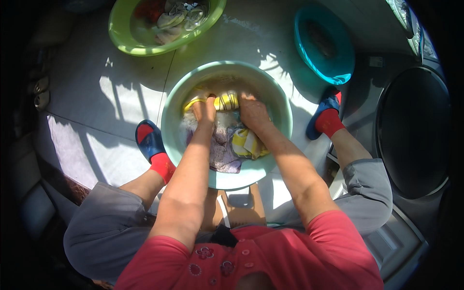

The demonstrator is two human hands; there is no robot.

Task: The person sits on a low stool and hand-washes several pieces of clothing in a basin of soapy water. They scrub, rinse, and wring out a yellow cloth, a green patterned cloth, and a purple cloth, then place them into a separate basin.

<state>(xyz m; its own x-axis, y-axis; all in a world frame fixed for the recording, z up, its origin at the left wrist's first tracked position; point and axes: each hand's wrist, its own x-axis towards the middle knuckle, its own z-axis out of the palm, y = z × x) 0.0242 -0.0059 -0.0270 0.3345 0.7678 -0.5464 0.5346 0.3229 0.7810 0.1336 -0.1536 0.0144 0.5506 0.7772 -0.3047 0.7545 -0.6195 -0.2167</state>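
Observation:
A pale green plastic basin [226, 181] with soapy water stands on the floor between my feet. Inside it, a yellow-and-white striped cloth [226, 101] stretches between my two hands. My left hand [204, 108] grips its left end, fingers partly under the cloth and suds. At the other end my right hand [253, 110] is closed on the cloth, its fingertips partly hidden. Another bunched yellow-and-white part [246, 143] lies below my right wrist; whether it is the same cloth I cannot tell. A light purple patterned cloth [225, 156] lies wet against the near wall of the basin.
A lime green basin [119, 40] at the upper left holds water and soaking clothes. A turquoise basin [302, 43] with a dark item inside stands at the upper right. A dark appliance with a round door [413, 134] is at the right. Slippers [41, 92] lie far left.

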